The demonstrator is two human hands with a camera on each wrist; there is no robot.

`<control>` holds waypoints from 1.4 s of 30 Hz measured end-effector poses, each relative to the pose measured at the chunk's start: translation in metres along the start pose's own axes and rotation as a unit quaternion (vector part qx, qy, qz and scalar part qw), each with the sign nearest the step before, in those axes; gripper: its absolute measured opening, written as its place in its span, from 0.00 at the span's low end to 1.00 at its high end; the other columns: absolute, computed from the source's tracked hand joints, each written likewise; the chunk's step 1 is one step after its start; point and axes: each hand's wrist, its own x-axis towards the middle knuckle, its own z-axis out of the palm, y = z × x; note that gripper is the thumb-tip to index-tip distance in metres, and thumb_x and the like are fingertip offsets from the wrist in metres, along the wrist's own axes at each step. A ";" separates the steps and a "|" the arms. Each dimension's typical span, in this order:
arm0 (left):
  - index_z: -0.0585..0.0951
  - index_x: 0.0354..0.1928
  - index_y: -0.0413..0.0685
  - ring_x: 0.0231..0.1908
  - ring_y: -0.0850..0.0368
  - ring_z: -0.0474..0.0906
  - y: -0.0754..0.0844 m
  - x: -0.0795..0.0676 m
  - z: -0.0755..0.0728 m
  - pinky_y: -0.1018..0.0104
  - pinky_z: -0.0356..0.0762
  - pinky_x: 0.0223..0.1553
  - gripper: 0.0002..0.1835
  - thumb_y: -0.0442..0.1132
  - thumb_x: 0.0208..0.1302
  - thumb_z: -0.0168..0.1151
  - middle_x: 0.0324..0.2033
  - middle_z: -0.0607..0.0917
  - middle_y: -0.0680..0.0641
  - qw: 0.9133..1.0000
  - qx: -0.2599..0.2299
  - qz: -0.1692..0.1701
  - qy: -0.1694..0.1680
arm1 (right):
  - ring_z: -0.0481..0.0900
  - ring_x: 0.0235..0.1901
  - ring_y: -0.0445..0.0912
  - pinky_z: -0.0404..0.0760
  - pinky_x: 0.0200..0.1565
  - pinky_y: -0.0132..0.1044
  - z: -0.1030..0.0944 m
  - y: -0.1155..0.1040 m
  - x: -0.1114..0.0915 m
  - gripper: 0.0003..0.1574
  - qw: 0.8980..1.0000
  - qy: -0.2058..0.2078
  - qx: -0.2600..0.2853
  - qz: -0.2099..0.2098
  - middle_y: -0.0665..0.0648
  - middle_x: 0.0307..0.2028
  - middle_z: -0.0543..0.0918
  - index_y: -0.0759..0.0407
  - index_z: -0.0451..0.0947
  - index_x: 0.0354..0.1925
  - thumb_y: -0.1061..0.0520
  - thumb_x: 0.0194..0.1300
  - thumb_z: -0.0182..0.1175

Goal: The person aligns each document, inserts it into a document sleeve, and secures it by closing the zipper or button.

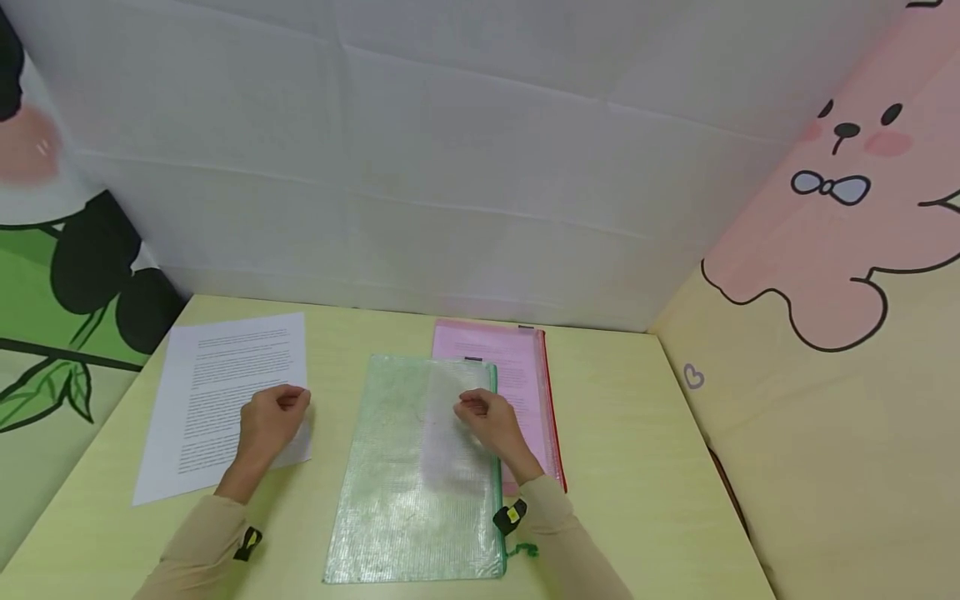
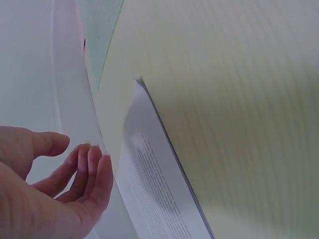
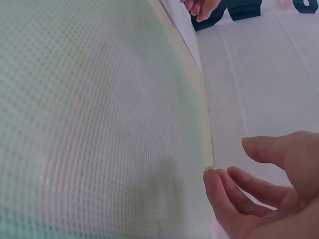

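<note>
My left hand point(image 1: 270, 423) hovers over the right side of printed paper sheets point(image 1: 225, 375) on the left of the table. In the left wrist view its fingers are loosely bent, the thumb apart from them, with nothing between. A translucent green zip folder point(image 1: 408, 517) lies flat in the middle. Above its upper right part is my right hand point(image 1: 497, 427), which holds nothing. The right wrist view shows a gap between its thumb and bent fingers. Partly under the green folder lies a pink folder point(image 1: 517, 375) with a red zip edge and printed paper visible inside.
The pale wooden table point(image 1: 630, 467) meets a white cloth-like wall point(image 1: 480, 183) at the back. Side panels with cartoon pictures point(image 1: 847, 208) stand left and right. A green cord point(image 1: 522, 549) sticks out from the green folder's lower right corner.
</note>
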 end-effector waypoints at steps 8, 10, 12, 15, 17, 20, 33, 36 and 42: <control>0.86 0.44 0.29 0.33 0.47 0.85 -0.008 -0.002 -0.012 0.70 0.74 0.29 0.14 0.37 0.70 0.62 0.35 0.89 0.35 1.000 0.015 -0.011 0.023 | 0.85 0.48 0.53 0.84 0.52 0.41 0.010 -0.002 0.013 0.20 1.000 -0.004 0.005 -0.002 0.61 0.46 0.87 0.71 0.81 0.54 0.57 0.72 0.65; 0.86 0.44 0.29 0.33 0.46 0.84 -0.010 -0.002 -0.015 0.70 0.74 0.29 0.15 0.38 0.70 0.62 0.34 0.89 0.36 0.999 0.017 -0.011 0.027 | 0.85 0.47 0.54 0.84 0.52 0.41 0.013 -0.003 0.016 0.20 1.000 -0.004 0.007 -0.004 0.62 0.45 0.87 0.72 0.81 0.54 0.58 0.71 0.65; 0.87 0.43 0.29 0.33 0.46 0.84 -0.013 -0.002 -0.018 0.70 0.73 0.29 0.15 0.38 0.70 0.62 0.34 0.89 0.36 0.999 0.024 -0.010 0.033 | 0.85 0.46 0.54 0.84 0.50 0.40 0.016 -0.003 0.018 0.19 1.000 -0.004 0.007 -0.005 0.62 0.45 0.87 0.72 0.81 0.53 0.58 0.71 0.65; 0.86 0.44 0.29 0.33 0.46 0.84 -0.017 -0.002 -0.024 0.71 0.73 0.29 0.16 0.39 0.70 0.61 0.34 0.88 0.36 0.999 0.029 -0.013 0.034 | 0.86 0.45 0.54 0.85 0.49 0.39 0.020 -0.004 0.022 0.19 1.000 -0.004 0.005 -0.005 0.62 0.44 0.87 0.71 0.82 0.53 0.59 0.70 0.66; 0.86 0.44 0.29 0.34 0.45 0.84 -0.020 -0.002 -0.028 0.70 0.72 0.29 0.16 0.39 0.71 0.61 0.34 0.88 0.36 0.999 0.031 -0.018 0.035 | 0.86 0.45 0.53 0.85 0.49 0.39 0.024 -0.005 0.024 0.19 1.000 -0.006 0.004 -0.004 0.62 0.44 0.87 0.71 0.82 0.53 0.58 0.70 0.66; 0.86 0.44 0.28 0.33 0.45 0.83 -0.024 -0.004 -0.033 0.70 0.71 0.28 0.17 0.39 0.71 0.61 0.34 0.88 0.35 0.998 0.035 -0.024 0.037 | 0.86 0.45 0.52 0.84 0.49 0.39 0.030 -0.006 0.027 0.19 1.000 -0.011 0.002 0.001 0.61 0.44 0.88 0.70 0.82 0.53 0.57 0.71 0.66; 0.85 0.46 0.27 0.35 0.42 0.82 -0.042 -0.006 -0.052 0.65 0.71 0.30 0.19 0.41 0.71 0.59 0.35 0.88 0.34 0.995 0.052 -0.060 0.053 | 0.86 0.46 0.49 0.84 0.48 0.36 0.056 -0.018 0.037 0.20 0.999 -0.033 0.022 0.022 0.59 0.45 0.87 0.69 0.82 0.54 0.58 0.70 0.67; 0.85 0.46 0.27 0.35 0.40 0.82 -0.046 -0.007 -0.055 0.62 0.72 0.32 0.19 0.40 0.71 0.59 0.35 0.88 0.33 0.995 0.055 -0.058 0.056 | 0.86 0.45 0.49 0.84 0.47 0.35 0.061 -0.022 0.038 0.20 0.999 -0.037 0.031 0.019 0.60 0.45 0.87 0.71 0.81 0.55 0.58 0.69 0.67; 0.85 0.45 0.28 0.35 0.41 0.82 -0.057 -0.008 -0.064 0.63 0.69 0.31 0.19 0.41 0.69 0.59 0.34 0.88 0.34 0.994 0.061 -0.056 0.070 | 0.87 0.46 0.49 0.84 0.47 0.32 0.073 -0.033 0.041 0.21 0.998 -0.057 0.024 0.008 0.61 0.47 0.87 0.70 0.81 0.56 0.58 0.70 0.66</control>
